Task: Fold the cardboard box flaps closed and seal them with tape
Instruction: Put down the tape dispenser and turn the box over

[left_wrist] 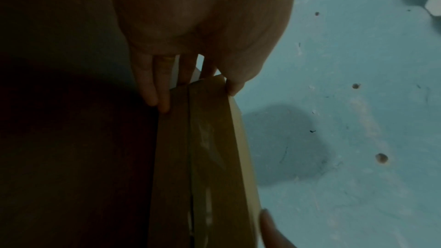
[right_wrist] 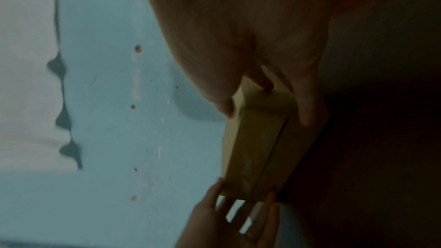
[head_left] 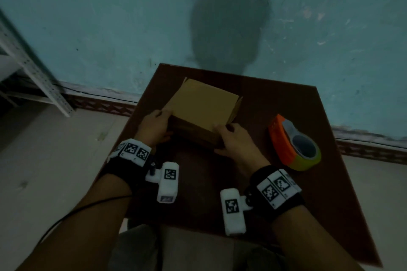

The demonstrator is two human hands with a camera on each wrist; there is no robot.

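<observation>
So the head view gives the whole layout: a cardboard box [head_left: 199, 109] sits mid-way on a dark brown surface [head_left: 275, 103], with an orange tape dispenser [head_left: 294, 142] off to its right, well apart from it. The wrist views lose the dispenser but show the grip up close. The left hand [head_left: 155, 127] holds the box's near-left corner, fingers [left_wrist: 162, 90] laid down the side and thumb on the top edge. The right hand [head_left: 234, 138] grips the near-right corner the same way, thumb on top and fingers curled round the side. There's a seam running along the box's front face [left_wrist: 190, 157] in both wrist views, possibly taped over, but it's too dark to be sure.
</observation>
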